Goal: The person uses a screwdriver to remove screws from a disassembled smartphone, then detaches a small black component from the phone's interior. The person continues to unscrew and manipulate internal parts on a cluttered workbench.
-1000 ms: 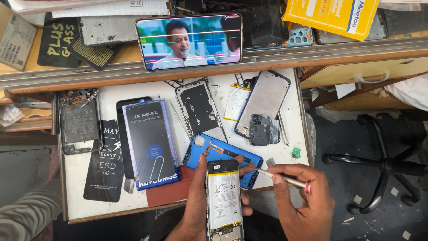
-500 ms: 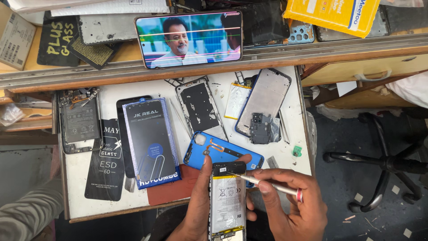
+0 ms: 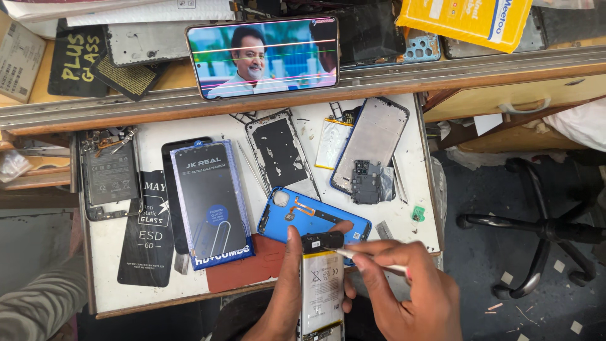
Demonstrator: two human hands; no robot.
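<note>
- Left hand (image 3: 287, 297) grasps an opened phone (image 3: 322, 284), battery side up, at the white worktable's (image 3: 404, 215) near edge.
- Right hand (image 3: 410, 293) pinches a thin tool (image 3: 372, 260), tip touching the phone's top.
- Blue back cover (image 3: 315, 215) lies just beyond the phone.

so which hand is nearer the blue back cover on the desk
Left. The left hand holds the opened phone, its thumb tip reaching the blue back cover. The right hand, holding a thin tool, sits lower right of the cover, apart from it.
</note>
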